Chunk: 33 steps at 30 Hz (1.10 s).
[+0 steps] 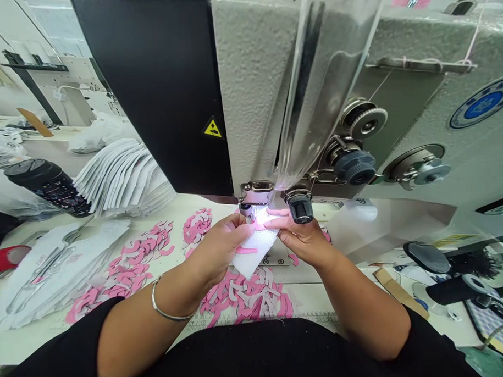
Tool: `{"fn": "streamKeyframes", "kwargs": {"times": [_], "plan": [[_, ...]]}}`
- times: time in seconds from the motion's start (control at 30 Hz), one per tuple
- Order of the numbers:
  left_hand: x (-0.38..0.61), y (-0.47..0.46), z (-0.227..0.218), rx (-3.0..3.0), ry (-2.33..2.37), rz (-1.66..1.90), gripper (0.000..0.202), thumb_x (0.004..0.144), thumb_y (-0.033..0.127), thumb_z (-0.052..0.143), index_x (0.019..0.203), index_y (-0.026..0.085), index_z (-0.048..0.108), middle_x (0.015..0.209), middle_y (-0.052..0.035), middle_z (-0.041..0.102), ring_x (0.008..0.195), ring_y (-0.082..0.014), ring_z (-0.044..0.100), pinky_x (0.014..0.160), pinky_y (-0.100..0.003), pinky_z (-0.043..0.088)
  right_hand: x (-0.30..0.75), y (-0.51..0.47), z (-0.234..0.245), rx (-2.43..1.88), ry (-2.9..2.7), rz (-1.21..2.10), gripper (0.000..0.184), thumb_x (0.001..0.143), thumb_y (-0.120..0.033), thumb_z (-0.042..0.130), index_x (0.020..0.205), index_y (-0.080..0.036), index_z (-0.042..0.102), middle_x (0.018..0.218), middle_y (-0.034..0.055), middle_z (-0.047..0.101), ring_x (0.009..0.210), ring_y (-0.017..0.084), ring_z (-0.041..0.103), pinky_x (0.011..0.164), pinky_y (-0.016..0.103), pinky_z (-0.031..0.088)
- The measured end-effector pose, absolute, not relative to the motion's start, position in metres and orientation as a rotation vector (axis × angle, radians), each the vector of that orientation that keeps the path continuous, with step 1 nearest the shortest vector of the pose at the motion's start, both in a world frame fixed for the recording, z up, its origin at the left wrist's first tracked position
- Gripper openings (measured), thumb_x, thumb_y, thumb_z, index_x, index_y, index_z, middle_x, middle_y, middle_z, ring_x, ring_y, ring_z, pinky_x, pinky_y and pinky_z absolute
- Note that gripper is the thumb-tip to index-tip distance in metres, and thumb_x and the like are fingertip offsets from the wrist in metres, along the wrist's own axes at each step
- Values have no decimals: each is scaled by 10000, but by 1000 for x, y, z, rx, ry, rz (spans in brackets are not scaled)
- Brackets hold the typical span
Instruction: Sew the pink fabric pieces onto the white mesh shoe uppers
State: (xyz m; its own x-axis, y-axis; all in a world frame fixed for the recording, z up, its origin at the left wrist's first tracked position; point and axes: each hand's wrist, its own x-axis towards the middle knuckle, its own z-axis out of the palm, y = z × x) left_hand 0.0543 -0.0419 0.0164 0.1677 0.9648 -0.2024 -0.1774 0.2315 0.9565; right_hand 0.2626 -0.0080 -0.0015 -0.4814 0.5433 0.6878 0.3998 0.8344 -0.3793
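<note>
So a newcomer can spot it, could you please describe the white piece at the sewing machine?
From the grey sewing machine, look down to its presser foot. Below, between the left hand and right hand, lies a white perforated mesh piece. Unlike the pink cut shapes nearby, it is held and bears a pink strip.

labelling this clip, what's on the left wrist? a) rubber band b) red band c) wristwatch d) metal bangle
d. A thin metal bangle circles the wrist just behind the left hand.
</note>
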Motion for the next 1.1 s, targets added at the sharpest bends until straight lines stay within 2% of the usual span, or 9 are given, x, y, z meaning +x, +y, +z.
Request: {"fn": "streamKeyframes", "kwargs": {"times": [0.2, 0.47, 0.7, 0.83, 1.0, 1.1], "plan": [[55, -39, 15, 965, 1050, 1039, 244, 750, 335, 756, 810, 183, 575, 717, 4, 602, 603, -139, 584, 530, -238, 439, 264, -5, -1, -713, -2127, 241, 252, 919, -185, 534, 1029, -288, 737, 987, 30, 708, 1022, 188, 663, 914, 395, 514], [52, -36, 12, 953, 1053, 1068, 245, 746, 316, 751, 922, 172, 661, 815, -31, 675, 659, -154, 634, 578, -250, 476, 264, -4, 1, -719, -2168, 259, 307, 909, -139, 510, 1063, -287, 730, 1010, 33, 701, 1020, 197, 658, 888, 381, 527], [44, -28, 13, 927, 1033, 1046, 216, 702, 272, 786, 814, 161, 639, 719, -12, 652, 599, -139, 623, 549, -241, 491, 262, -11, 2, -776, -2215, 98, 295, 933, -142, 499, 1087, -274, 713, 1107, 39, 698, 1063, 205, 632, 948, 430, 492], [38, -24, 15, 922, 1003, 1060, 248, 698, 263, 820, 748, 162, 600, 671, 14, 624, 566, -112, 604, 512, -208, 470, 256, -20, 1, -798, -2191, -41, 250, 958, -176, 501, 1050, -251, 722, 1064, 52, 702, 1048, 209, 633, 946, 430, 485], [29, -22, 21, 859, 971, 1090, 281, 690, 250, 851, 773, 166, 596, 682, 14, 633, 575, -112, 610, 536, -211, 496, 245, -39, 2, -941, -2294, -282, 334, 968, -147, 480, 1256, -206, 639, 1053, 84, 706, 1037, 245, 622, 891, 434, 490], [24, -25, 22, 818, 949, 1126, 267, 724, 277, 836, 821, 171, 612, 710, 13, 635, 600, -105, 606, 559, -202, 500, 240, -48, 5, -999, -2339, -367, 350, 974, -139, 456, 1289, -167, 608, 1073, 102, 698, 978, 244, 626, 795, 416, 495]]}}
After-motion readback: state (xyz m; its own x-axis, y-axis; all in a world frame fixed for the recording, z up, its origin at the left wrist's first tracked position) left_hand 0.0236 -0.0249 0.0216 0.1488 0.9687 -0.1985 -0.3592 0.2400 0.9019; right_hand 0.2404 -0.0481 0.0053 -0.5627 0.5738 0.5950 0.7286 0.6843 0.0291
